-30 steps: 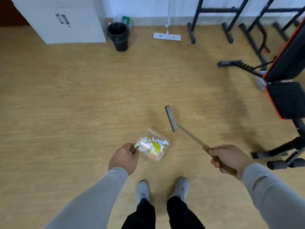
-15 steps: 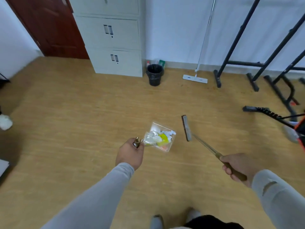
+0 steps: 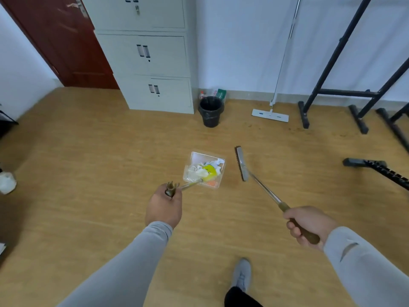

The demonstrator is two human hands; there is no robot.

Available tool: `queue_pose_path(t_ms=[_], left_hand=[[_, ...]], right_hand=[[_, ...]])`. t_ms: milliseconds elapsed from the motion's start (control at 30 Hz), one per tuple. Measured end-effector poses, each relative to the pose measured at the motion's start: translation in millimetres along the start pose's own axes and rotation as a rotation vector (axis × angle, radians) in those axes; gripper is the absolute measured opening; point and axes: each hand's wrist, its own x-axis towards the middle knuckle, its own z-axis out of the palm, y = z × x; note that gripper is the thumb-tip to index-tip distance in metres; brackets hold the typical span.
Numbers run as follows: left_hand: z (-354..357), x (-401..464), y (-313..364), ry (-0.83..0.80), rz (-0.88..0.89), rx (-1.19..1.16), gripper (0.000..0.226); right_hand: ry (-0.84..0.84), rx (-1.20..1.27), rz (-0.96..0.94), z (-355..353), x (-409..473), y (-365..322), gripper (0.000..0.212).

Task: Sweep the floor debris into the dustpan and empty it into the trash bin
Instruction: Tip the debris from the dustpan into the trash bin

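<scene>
Both hands are busy: left hand (image 3: pixel 163 207) has its fingers wrapped round the handle of the clear dustpan (image 3: pixel 204 169), held roughly level out front, I'd guess so the debris (image 3: pixel 207 171) (crumpled white paper, something yellow) doesn't spill. Right of that, the brush (image 3: pixel 241 163) hangs off its long handle with the right hand (image 3: pixel 306 224) gripping the near end, bristles held clear of the floor (image 3: pixel 88 162) since sweeping looks done. Trash bin (image 3: pixel 210 111) sits far ahead by the cabinet (image 3: pixel 155 63), well apart from the pan, so emptying comes next.
</scene>
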Motion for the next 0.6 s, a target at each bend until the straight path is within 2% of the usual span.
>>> queue_pose_path(t_ms=[267,600], left_hand=[[46,86,82,0.076,-0.044,-0.023,0.018],[64,220,122,0.057,-0.028,-0.008,0.019]], right_hand=[[-0.017,-0.044,0.005,-39,66,-119,0.022],[0.032,-0.088,-0.02,-12,128,-238,0.023]])
